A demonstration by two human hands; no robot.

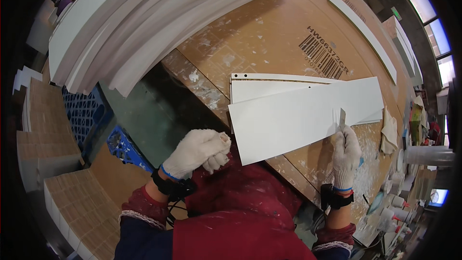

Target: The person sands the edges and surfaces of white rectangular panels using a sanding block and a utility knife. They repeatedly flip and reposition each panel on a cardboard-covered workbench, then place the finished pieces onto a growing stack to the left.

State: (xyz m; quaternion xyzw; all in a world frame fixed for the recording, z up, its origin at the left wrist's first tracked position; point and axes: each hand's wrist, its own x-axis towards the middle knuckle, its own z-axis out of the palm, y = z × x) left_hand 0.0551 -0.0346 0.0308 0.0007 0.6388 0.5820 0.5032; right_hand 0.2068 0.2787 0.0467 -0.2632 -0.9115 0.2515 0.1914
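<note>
My right hand [345, 156], in a white work glove, grips a putty knife [342, 118] whose flat metal blade stands over a white panel [298, 123]. That panel lies slanted on top of other white panels [255, 91], one of which shows two dark holes at its far left corner. The near edge of the top panel reaches over the table edge toward me. My left hand [197, 151], gloved too, is off the table to the left of the panel and apart from it. Its fingers are curled closed, and whatever may be in them is hidden.
A tall stack of white panels [144, 24] stands at the far left. Cardboard covers the table [274, 29], with a narrow white strip [363, 36] farther right. Blue plastic crates [84, 115] and stacked boards [86, 212] are at left; a cloth [389, 132] lies at right.
</note>
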